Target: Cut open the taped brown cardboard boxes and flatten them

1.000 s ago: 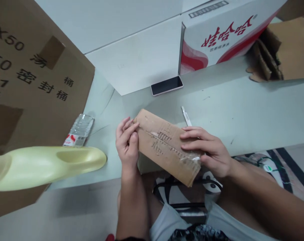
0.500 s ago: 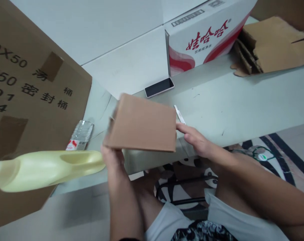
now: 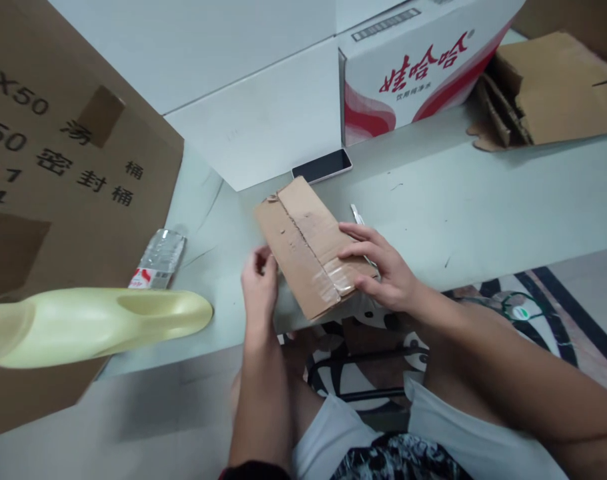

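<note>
A small brown cardboard box [image 3: 303, 243] with clear tape along its seam rests at the near edge of the pale table [image 3: 483, 207], taped side up. My right hand [image 3: 378, 267] grips its right end, fingers laid over the tape. My left hand [image 3: 259, 280] is at the box's left lower edge, fingers curled against the cardboard. A thin white-handled blade [image 3: 356, 213] lies on the table just behind my right hand.
A phone [image 3: 322, 166] lies face up behind the box. A crushed water bottle [image 3: 158, 260] and a pale yellow plastic jug [image 3: 98, 323] are at the left by a large printed carton [image 3: 58, 173]. A red-and-white carton [image 3: 413, 67] and torn cardboard [image 3: 548, 93] stand at the back right.
The box was turned over in both hands: taped side first, then a plain face half a second ago, now taped side up again and nearer the phone.
</note>
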`<state>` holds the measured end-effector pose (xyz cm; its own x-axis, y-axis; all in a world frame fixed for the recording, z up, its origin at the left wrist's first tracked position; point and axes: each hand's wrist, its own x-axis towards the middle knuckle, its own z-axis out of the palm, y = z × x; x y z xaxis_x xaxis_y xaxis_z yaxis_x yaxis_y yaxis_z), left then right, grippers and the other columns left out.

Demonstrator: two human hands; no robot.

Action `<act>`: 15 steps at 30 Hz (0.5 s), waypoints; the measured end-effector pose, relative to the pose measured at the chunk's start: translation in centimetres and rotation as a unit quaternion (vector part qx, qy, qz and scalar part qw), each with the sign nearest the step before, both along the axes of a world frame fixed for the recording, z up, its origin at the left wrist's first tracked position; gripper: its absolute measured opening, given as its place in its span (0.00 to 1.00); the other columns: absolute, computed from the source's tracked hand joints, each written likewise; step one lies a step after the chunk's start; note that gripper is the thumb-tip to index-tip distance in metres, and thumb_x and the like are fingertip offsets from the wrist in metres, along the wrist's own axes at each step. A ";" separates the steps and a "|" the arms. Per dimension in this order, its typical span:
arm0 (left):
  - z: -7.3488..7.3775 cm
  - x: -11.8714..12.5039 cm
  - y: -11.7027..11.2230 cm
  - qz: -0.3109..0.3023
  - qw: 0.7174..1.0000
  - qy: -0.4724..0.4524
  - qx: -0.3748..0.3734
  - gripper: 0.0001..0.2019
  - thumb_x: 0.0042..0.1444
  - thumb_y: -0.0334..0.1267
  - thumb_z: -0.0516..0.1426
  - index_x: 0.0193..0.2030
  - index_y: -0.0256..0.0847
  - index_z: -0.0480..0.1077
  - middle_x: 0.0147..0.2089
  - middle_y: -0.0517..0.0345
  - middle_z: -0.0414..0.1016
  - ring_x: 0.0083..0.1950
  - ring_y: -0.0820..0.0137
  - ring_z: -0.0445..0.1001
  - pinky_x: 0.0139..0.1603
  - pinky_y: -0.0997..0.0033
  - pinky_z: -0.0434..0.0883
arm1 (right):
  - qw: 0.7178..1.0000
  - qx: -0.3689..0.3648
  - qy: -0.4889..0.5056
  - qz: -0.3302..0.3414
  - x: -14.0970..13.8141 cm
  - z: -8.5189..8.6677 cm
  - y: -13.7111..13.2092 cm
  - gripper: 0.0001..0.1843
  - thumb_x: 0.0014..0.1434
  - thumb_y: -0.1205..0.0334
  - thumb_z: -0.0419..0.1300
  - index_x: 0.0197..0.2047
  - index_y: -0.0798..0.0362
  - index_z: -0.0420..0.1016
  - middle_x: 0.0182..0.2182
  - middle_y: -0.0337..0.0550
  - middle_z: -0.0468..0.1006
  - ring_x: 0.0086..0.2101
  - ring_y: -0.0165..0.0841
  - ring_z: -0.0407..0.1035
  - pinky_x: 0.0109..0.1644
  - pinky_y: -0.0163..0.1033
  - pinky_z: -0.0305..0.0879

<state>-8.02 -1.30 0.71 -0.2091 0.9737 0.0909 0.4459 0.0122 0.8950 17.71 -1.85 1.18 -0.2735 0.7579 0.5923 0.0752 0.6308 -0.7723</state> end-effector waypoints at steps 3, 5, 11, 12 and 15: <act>0.7 1.0 -0.3 -0.039 0.975 0.031 0.217 0.25 0.64 0.61 0.53 0.58 0.47 0.72 0.64 0.48 0.74 0.70 0.54 0.69 0.70 0.47 0.68 | 0.999 -0.022 -0.022 0.008 0.0 0.0 -0.2 0.20 0.69 0.43 0.57 0.55 0.45 0.74 0.67 0.50 0.66 0.66 0.46 0.63 0.68 0.57 0.64; 1.3 1.9 -0.6 -0.140 0.950 0.100 0.260 0.23 0.67 0.60 0.51 0.57 0.49 0.73 0.65 0.51 0.72 0.74 0.53 0.64 0.78 0.41 0.55 | 0.998 -0.049 -0.025 -0.007 0.5 0.0 -0.1 0.23 0.70 0.39 0.52 0.56 0.44 0.74 0.67 0.49 0.67 0.66 0.46 0.63 0.67 0.56 0.65; 1.6 3.0 -0.8 -0.179 0.929 0.128 0.298 0.18 0.70 0.51 0.51 0.59 0.50 0.73 0.61 0.54 0.74 0.68 0.59 0.71 0.81 0.40 0.48 | 0.928 -0.213 -0.214 -0.216 2.5 -0.5 1.4 0.23 0.68 0.49 0.52 0.57 0.52 0.74 0.44 0.50 0.80 0.37 0.39 0.75 0.42 0.46 0.72; 1.5 3.0 -0.7 -0.176 0.930 0.127 0.298 0.18 0.70 0.51 0.51 0.58 0.50 0.74 0.61 0.54 0.74 0.68 0.58 0.71 0.81 0.40 0.48 | 0.905 -0.232 -0.290 -0.209 2.5 -0.6 1.6 0.25 0.66 0.50 0.55 0.60 0.54 0.73 0.44 0.51 0.81 0.36 0.40 0.75 0.40 0.45 0.71; 1.1 3.0 -0.4 -0.171 0.930 0.121 0.303 0.19 0.70 0.52 0.51 0.58 0.49 0.74 0.61 0.53 0.74 0.68 0.57 0.70 0.81 0.39 0.48 | 0.832 -0.253 -0.460 -0.178 2.3 -0.6 2.0 0.35 0.63 0.53 0.58 0.71 0.55 0.63 0.48 0.56 0.82 0.40 0.47 0.76 0.38 0.45 0.69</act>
